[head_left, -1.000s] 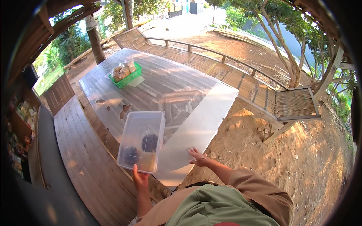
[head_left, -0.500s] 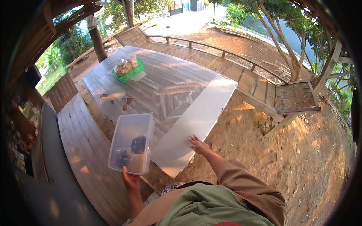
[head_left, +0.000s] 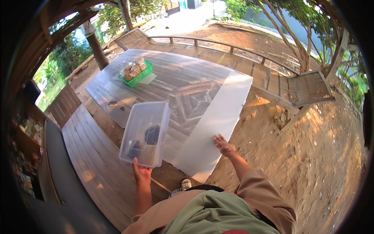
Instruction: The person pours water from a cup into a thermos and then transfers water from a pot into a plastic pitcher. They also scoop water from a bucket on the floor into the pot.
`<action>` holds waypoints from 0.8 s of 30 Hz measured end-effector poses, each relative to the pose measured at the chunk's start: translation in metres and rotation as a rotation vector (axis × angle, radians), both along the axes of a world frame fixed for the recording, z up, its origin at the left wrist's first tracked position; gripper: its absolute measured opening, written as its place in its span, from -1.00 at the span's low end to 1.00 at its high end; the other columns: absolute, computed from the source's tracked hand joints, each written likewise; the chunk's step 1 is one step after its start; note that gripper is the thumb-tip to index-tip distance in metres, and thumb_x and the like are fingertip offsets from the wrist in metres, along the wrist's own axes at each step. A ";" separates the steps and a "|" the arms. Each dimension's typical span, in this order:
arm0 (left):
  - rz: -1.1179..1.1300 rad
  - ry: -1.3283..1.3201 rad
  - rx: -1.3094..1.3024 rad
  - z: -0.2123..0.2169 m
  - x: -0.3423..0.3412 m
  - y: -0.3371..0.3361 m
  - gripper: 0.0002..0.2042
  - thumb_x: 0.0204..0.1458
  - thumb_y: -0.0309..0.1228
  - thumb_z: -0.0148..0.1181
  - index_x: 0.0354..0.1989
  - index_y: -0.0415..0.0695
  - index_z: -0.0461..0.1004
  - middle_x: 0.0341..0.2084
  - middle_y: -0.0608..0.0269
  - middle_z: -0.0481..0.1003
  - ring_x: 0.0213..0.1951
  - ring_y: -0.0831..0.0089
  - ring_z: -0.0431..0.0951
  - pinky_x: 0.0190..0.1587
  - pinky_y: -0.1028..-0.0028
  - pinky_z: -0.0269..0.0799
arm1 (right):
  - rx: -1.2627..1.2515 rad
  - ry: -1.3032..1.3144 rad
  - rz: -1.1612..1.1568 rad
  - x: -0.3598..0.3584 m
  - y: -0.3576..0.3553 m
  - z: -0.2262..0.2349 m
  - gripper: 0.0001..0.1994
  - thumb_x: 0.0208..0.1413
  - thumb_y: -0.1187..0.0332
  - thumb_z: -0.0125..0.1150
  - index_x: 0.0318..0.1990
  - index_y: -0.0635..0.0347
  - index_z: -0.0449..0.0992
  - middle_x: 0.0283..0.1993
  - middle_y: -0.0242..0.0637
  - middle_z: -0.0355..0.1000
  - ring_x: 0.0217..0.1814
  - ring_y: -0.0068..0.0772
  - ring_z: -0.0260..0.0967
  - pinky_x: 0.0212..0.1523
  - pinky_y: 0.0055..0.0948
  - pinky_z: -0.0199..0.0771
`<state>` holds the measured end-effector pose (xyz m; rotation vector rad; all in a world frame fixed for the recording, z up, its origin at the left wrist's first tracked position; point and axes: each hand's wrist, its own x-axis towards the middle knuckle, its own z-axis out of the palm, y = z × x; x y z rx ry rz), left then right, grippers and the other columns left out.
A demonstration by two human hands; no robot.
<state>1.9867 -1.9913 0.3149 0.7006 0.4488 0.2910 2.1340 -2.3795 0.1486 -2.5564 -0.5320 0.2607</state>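
Note:
A clear plastic box with a lid [head_left: 141,117] is held up by its near end in my left hand [head_left: 142,172], thumb over the rim. Dark, rounded things and something tan show dimly through its wall; I cannot make out what they are. The box overlaps the near left side of the table [head_left: 163,86]. My right hand [head_left: 224,147] holds nothing. Its fingers are spread over the white strip [head_left: 210,124] at the table's right end; whether they touch it I cannot tell.
A green plastic basket [head_left: 145,74] with clear bags of brown food [head_left: 131,71] stands on the table's far part. A plank bench [head_left: 87,144] runs along the left. A slatted bamboo bench [head_left: 241,64] lies beyond the table, and bare earth [head_left: 288,163] spreads to the right.
The box and my left hand have moved up and to the right in the view. My right hand has shifted right, near the table's edge. The whole view has turned slightly.

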 end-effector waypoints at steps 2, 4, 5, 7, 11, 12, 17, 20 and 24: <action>-0.033 0.000 0.050 -0.001 0.008 0.026 -0.46 -0.11 -0.09 0.11 0.02 -0.07 0.18 -0.05 0.27 0.27 -0.02 0.33 0.29 -0.06 0.24 0.26 | 0.020 -0.020 -0.059 -0.010 0.016 0.006 -0.55 0.10 0.34 -0.10 0.18 0.10 0.11 0.32 -0.31 -0.18 0.39 -0.27 -0.43 0.31 -0.40 -0.27; -0.100 -0.017 0.095 -0.003 0.019 0.049 -0.47 -0.07 -0.09 0.05 0.05 -0.08 0.15 0.00 0.24 0.25 0.03 0.30 0.26 -0.03 0.21 0.25 | 0.073 -0.043 -0.152 -0.021 0.027 0.017 -0.54 0.09 0.32 -0.08 0.17 0.14 0.12 0.31 -0.24 -0.16 0.38 -0.22 -0.40 0.30 -0.38 -0.27; -0.132 -0.033 0.115 -0.003 0.025 0.061 -0.47 -0.05 -0.09 0.02 0.07 -0.09 0.13 0.02 0.23 0.23 0.05 0.29 0.24 -0.01 0.20 0.25 | 0.087 -0.070 -0.191 -0.023 0.030 0.020 -0.53 0.08 0.30 -0.05 0.16 0.18 0.12 0.31 -0.19 -0.15 0.38 -0.20 -0.38 0.29 -0.35 -0.22; -0.178 -0.058 0.126 -0.006 0.033 0.082 -0.47 -0.03 -0.09 -0.01 0.08 -0.10 0.13 0.02 0.23 0.24 0.05 0.30 0.25 -0.01 0.23 0.25 | 0.095 -0.085 -0.257 -0.030 0.039 0.025 -0.52 0.09 0.29 -0.02 0.15 0.27 0.13 0.29 -0.09 -0.13 0.37 -0.11 -0.36 0.28 -0.33 -0.21; -0.169 -0.087 0.119 -0.011 0.030 0.108 -0.48 -0.01 -0.09 -0.04 0.08 -0.11 0.13 0.02 0.23 0.25 0.05 0.33 0.27 -0.01 0.27 0.27 | 0.016 -0.109 -0.320 -0.035 0.052 0.030 -0.48 0.07 0.23 0.00 0.14 0.31 0.12 0.27 -0.03 -0.11 0.35 -0.06 -0.32 0.27 -0.29 -0.15; -0.166 -0.102 0.115 -0.011 0.026 0.113 -0.47 -0.01 -0.08 -0.04 0.09 -0.11 0.12 0.02 0.23 0.25 0.05 0.33 0.27 0.00 0.26 0.26 | -0.001 -0.124 -0.318 -0.035 0.053 0.029 -0.48 0.06 0.21 0.00 0.13 0.32 0.13 0.27 -0.03 -0.09 0.35 -0.05 -0.29 0.25 -0.28 -0.12; -0.046 -0.113 0.098 -0.010 -0.002 0.128 -0.45 -0.04 -0.09 0.02 0.07 -0.13 0.14 0.02 0.23 0.23 0.04 0.34 0.25 0.00 0.32 0.22 | -0.046 -0.121 -0.257 -0.032 0.052 0.034 -0.45 0.05 0.19 0.01 0.12 0.36 0.12 0.25 0.08 -0.09 0.33 0.03 -0.26 0.24 -0.24 -0.08; 0.077 -0.022 0.062 -0.019 -0.015 0.139 -0.43 -0.06 -0.08 0.05 0.08 -0.13 0.12 0.01 0.20 0.22 0.04 0.31 0.24 0.01 0.29 0.19 | -0.055 -0.123 -0.215 -0.034 0.055 0.044 -0.44 0.05 0.19 0.01 0.12 0.38 0.11 0.24 0.12 -0.10 0.33 0.06 -0.28 0.25 -0.24 -0.10; 0.160 0.065 0.058 -0.015 -0.022 0.145 -0.38 -0.10 -0.06 0.08 0.10 -0.12 0.09 0.01 0.16 0.21 0.03 0.28 0.24 -0.02 0.26 0.20 | -0.032 -0.135 -0.220 -0.038 0.056 0.039 -0.44 0.05 0.19 0.02 0.12 0.40 0.11 0.23 0.13 -0.08 0.33 0.05 -0.29 0.25 -0.25 -0.13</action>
